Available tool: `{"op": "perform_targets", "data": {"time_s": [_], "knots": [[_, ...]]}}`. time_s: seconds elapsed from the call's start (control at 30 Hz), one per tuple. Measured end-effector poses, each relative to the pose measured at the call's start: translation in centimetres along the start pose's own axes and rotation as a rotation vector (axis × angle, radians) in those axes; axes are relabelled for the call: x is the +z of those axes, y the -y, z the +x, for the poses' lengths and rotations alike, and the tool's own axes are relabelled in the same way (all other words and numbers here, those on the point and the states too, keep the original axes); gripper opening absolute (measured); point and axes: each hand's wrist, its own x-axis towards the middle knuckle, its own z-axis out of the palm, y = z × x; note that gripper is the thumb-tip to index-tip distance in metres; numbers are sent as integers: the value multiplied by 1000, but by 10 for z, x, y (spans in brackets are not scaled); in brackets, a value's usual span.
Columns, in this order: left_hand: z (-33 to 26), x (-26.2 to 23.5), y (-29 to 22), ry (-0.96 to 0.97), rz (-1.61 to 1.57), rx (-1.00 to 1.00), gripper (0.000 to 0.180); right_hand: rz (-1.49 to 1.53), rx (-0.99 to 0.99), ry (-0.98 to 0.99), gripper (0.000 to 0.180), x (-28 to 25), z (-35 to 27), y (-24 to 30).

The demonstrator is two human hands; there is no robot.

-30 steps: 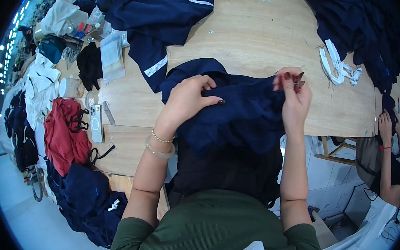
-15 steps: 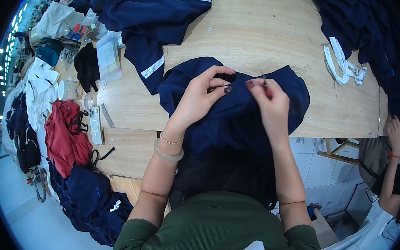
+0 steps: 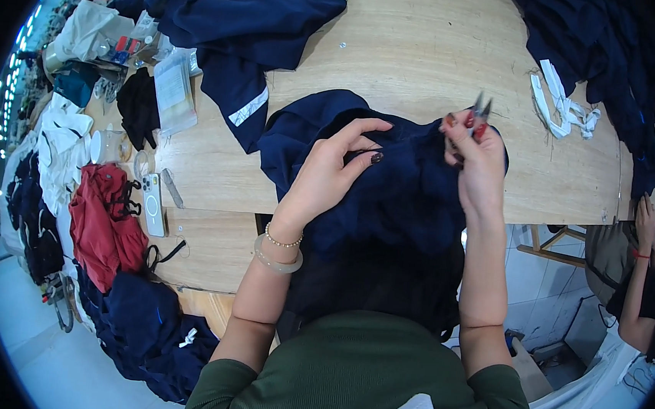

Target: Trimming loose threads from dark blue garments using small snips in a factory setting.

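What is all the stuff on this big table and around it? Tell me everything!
Wooden table: one, light brown, centre.
Navy garment: one, dark blue, at the table's near edge under both hands.
Navy jacket with pale stripe: one, dark blue, upper left.
Navy clothes pile: one, dark blue, upper right.
White fabric strips: a few, white, right of centre.
Red garment: one, red, left.
Phone: one, silver, left edge of the table.
Thread snips: one, metal, in the right hand's grip.
Another person's arm: one, far right.
Left hand: flat on the navy garment.
Right hand: pinching the garment, holding the snips.
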Motion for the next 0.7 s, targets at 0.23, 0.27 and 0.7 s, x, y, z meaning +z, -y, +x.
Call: {"op": "perform_targets", "data": {"time_s": [0.23,0.27,0.7], "knots": [[0,-11,9,6,-78,-16,36,-520,-472,-359,19,-23,25,16],[0,-11,11,4,-78,-17,36,-480,-406,-230,19,-15,17,18],[-2,-14,13,-35,-58,10,35,-325,131,133,12,8,-3,14]]}}
